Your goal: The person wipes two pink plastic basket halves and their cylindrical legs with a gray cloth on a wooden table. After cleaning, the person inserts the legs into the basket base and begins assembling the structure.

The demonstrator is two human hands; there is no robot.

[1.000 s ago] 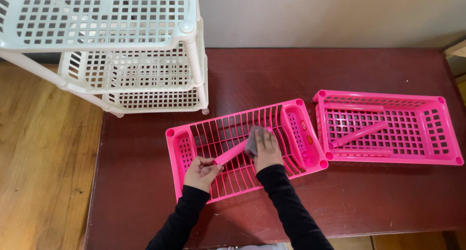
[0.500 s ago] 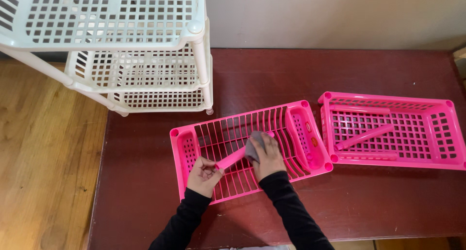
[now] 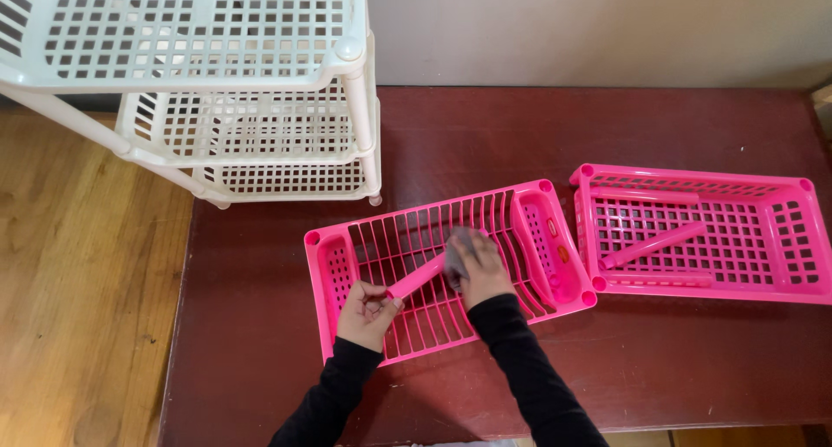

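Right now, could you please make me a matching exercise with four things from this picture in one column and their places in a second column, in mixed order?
Things:
1. pink tube
2. grey cloth
3. white shelf rack
4. second pink tube

Places:
A. lying loose inside the right pink basket
B. under the right hand, pressed on a tube
C. end held in the left hand, over the slatted pink tray
D. at the table's back left corner

Pairs: 1-C, 2-B, 3-D, 4-A
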